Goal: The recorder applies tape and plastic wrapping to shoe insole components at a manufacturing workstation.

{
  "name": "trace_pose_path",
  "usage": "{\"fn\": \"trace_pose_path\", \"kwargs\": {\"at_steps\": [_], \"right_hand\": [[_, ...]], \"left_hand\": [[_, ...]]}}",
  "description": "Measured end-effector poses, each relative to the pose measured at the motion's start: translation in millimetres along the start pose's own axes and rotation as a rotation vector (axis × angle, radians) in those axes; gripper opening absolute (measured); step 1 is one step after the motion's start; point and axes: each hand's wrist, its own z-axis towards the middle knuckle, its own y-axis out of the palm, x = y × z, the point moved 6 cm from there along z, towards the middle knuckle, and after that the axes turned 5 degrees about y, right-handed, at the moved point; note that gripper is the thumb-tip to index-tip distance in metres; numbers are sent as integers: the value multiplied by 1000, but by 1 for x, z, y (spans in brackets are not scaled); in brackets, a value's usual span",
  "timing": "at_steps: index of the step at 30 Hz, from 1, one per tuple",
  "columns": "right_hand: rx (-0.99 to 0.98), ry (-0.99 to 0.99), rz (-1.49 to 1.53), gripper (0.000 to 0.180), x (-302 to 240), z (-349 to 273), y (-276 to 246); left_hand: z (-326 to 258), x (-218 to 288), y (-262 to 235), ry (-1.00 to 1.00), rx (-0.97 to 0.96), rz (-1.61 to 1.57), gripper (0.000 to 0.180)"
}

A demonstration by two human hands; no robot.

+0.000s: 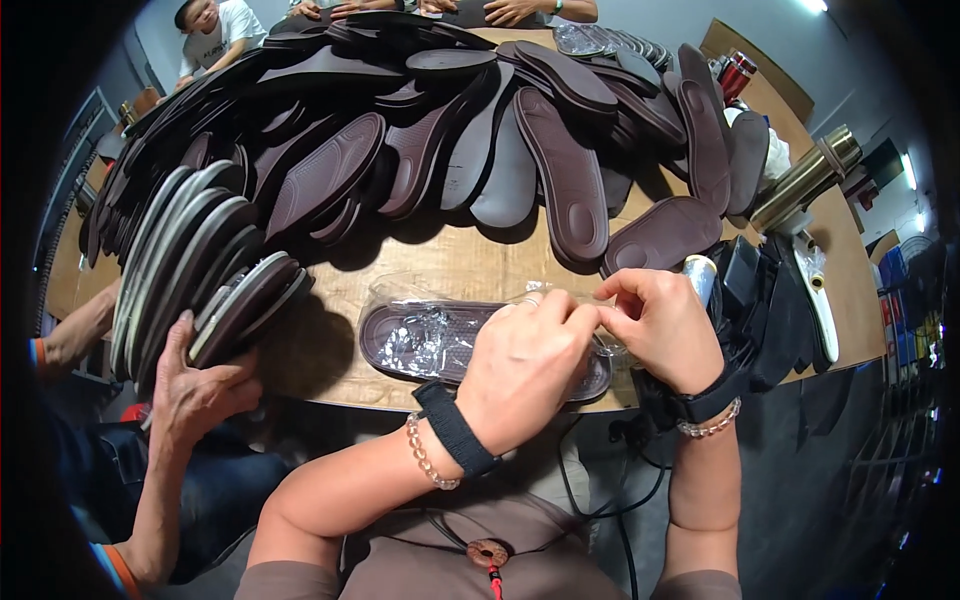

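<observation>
On the table before me lies a dark brown shoe insole (455,340) inside a clear plastic bag (408,328) that glints with reflections. My left hand (530,365) reaches across the insole, its fingers pinched together near the bag's right end. Close beside it, my right hand (665,325) has thumb and forefinger pinched on the thin plastic edge. The left hand covers part of the insole, and its fingertips are partly hidden.
A big heap of brown and grey insoles (330,175) fills the far side. At left, a co-worker's hand (195,395) grips a stack of wrapped insoles (190,270). To the right are a metal cylinder (810,185), a plastic roll (700,277) and black items (785,320). Other people stand beyond.
</observation>
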Motion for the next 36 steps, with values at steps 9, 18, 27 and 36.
{"fn": "trace_pose_path", "kwargs": {"at_steps": [9, 18, 27, 36], "right_hand": [[-97, 58, 89, 13, 5, 3, 1], [-172, -37, 88, 10, -1, -1, 2], [-104, -56, 42, 9, 1, -9, 3], [-25, -76, 54, 10, -4, -36, 11]], "left_hand": [[-13, 15, 29, 45, -197, -200, 25], [-10, -21, 49, -141, -259, -419, 30], [-16, -4, -80, -98, -196, 27, 55], [-77, -84, -118, -321, -126, 285, 33]]}}
